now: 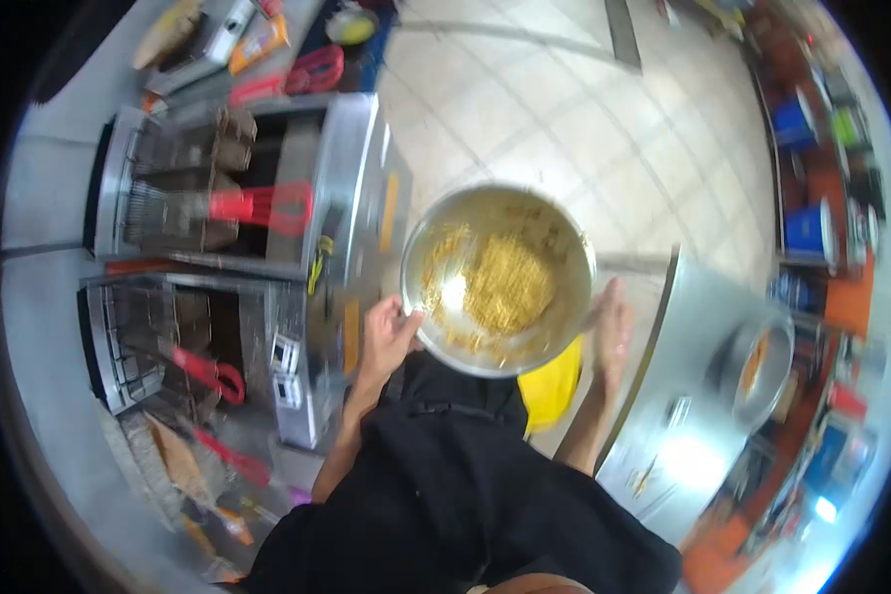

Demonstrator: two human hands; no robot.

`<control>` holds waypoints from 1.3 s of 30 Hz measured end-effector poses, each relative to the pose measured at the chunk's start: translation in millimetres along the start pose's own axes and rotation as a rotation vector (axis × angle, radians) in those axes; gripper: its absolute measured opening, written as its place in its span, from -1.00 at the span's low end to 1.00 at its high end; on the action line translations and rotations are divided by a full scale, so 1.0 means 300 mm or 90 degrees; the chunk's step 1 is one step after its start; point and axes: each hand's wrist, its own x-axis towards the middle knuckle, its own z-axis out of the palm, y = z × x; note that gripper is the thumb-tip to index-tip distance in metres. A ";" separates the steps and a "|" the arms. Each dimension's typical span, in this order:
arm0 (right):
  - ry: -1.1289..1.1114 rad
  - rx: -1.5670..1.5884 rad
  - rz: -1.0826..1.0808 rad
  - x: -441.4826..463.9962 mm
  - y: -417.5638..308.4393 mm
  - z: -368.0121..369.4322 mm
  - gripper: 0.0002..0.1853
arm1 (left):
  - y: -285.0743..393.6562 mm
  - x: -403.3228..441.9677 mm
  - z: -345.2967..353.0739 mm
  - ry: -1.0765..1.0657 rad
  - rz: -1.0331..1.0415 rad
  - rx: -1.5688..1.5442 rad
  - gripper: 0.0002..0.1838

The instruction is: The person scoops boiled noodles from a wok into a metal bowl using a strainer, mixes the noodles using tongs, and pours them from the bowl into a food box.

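Note:
A round metal bowl (570, 213) is in front of my body above the floor, with a golden-yellow shredded or crumbly mass (510, 282) inside and bits stuck to its wall. My left hand (390, 335) grips the bowl at its lower left rim, thumb on the edge, its other fingers partly hidden. Beside the right rim is my right hand (614, 322), somewhat blurred, with its fingers stretched out. Whether it touches the bowl I cannot tell. Something yellow, perhaps a cloth (552, 386), shows below the bowl, partly hidden by it.
Fryer-like metal units with wire baskets (188, 203) and red handles (267, 206) stand on the left. At the right is a steel table (653, 396) bearing another metal bowl (759, 366). Shelves with blue containers (810, 233) line the far right. Tiled floor (564, 109) stretches ahead.

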 end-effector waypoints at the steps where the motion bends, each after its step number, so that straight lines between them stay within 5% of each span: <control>1: -0.092 -0.045 -0.010 0.111 -0.020 0.012 -0.35 | 0.022 0.031 0.016 0.022 -0.028 0.010 -0.92; 2: -0.045 -0.132 -0.284 0.291 0.097 0.091 -0.33 | 0.011 0.069 0.045 0.064 0.008 0.033 -0.92; 3: -0.100 -0.128 -0.220 0.348 -0.029 0.094 -0.36 | 0.015 0.145 0.069 0.094 0.070 0.059 -0.92; 5: -0.171 0.122 -0.260 0.341 -0.182 0.081 -0.34 | 0.082 0.151 0.056 0.057 -0.031 0.024 -0.90; 8: -0.166 0.058 -0.317 0.347 -0.368 -0.004 -0.32 | 0.219 0.141 0.124 0.103 -0.012 -0.008 -0.89; 12: -0.377 0.287 -0.287 0.471 -0.469 -0.056 -0.35 | 0.302 0.131 0.222 0.170 -0.029 -0.149 -0.89; 14: -0.461 0.418 -0.178 1.016 -0.693 0.060 -0.36 | 0.412 0.634 0.363 0.191 -0.109 -0.161 -0.87; 17: -0.310 0.262 -0.176 1.612 -0.583 0.271 -0.37 | 0.423 1.008 0.430 0.176 -0.104 -0.205 -0.86; 19: -0.108 -0.032 -0.226 1.994 -0.287 0.409 -0.38 | 0.481 1.255 0.492 0.157 -0.089 -0.222 -0.86; 22: -0.167 -0.524 -0.158 2.311 0.484 0.583 -0.52 | 0.629 1.692 0.554 0.104 -0.032 -0.222 -0.86; 23: -0.264 -0.324 0.071 2.182 0.513 0.563 -0.52 | 0.710 1.838 0.596 0.095 -0.034 -0.204 -0.86; 25: -0.325 0.404 0.053 1.888 0.457 0.342 -0.70 | 0.896 2.107 0.679 0.083 -0.043 -0.163 -0.87; 29: -0.160 0.175 0.248 2.232 -0.057 0.287 -0.72 | 1.135 2.695 0.841 0.041 -0.047 -0.109 -0.86; 32: -0.121 0.087 0.252 2.637 -0.342 0.378 -0.73 | 1.212 3.160 0.960 0.004 -0.027 -0.069 -0.86; 35: -0.153 -0.076 0.144 3.012 -0.567 0.503 -0.74 | 1.320 3.549 1.107 -0.005 -0.038 -0.058 -0.87; 39: -0.070 -0.543 -0.473 3.542 -0.832 0.639 -0.76 | 1.554 4.013 1.290 0.001 -0.083 -0.074 -0.88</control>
